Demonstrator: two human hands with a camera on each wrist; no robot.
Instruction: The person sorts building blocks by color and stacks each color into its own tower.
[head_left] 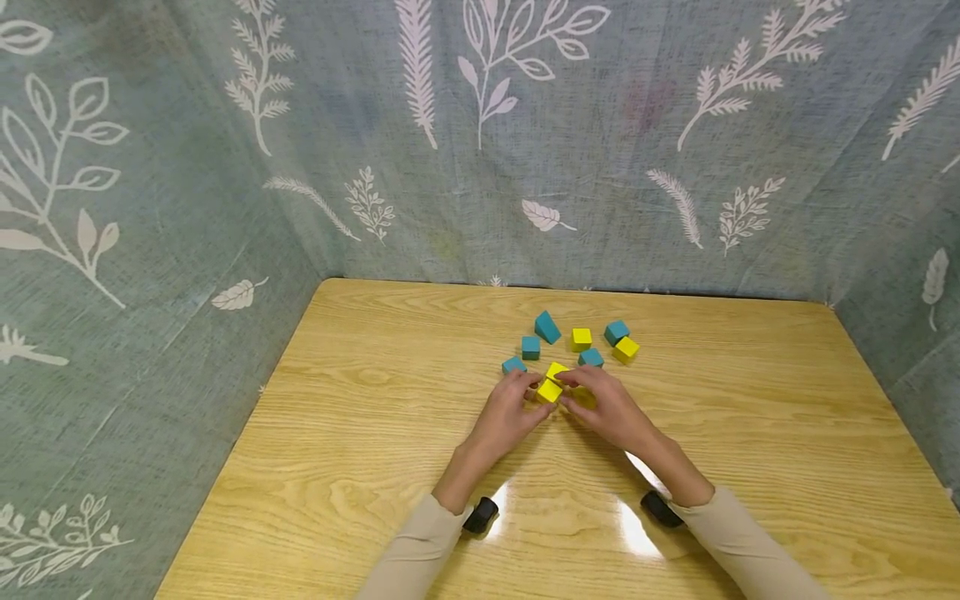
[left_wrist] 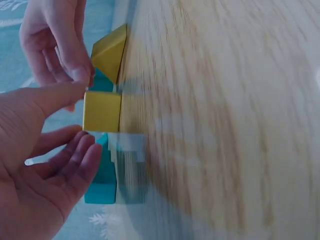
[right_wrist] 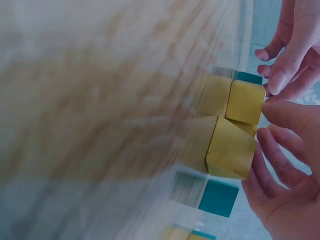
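Note:
Two yellow cubes sit together between the hands in the head view, a front cube (head_left: pixel 550 392) and a rear cube (head_left: pixel 557 372) behind it. The left hand (head_left: pixel 506 412) pinches the front cube (left_wrist: pixel 102 111) between thumb and fingertips. From the other side, the right hand (head_left: pixel 611 408) bends its thumb and index finger round the pair, index fingertip at the rear cube, thumb tip at the front cube's edge. A yellow wedge (right_wrist: pixel 230 147) stands beside the right fingers, mostly hidden under that hand in the head view.
Behind the hands lie a teal wedge (head_left: pixel 547 327), several teal cubes (head_left: pixel 530 347) and more yellow cubes (head_left: pixel 581 339). One teal cube (head_left: pixel 513 365) is just beyond the left fingers, another (head_left: pixel 591 358) beyond the right. A patterned curtain (head_left: pixel 450 208) borders the wooden table (head_left: pixel 375 433).

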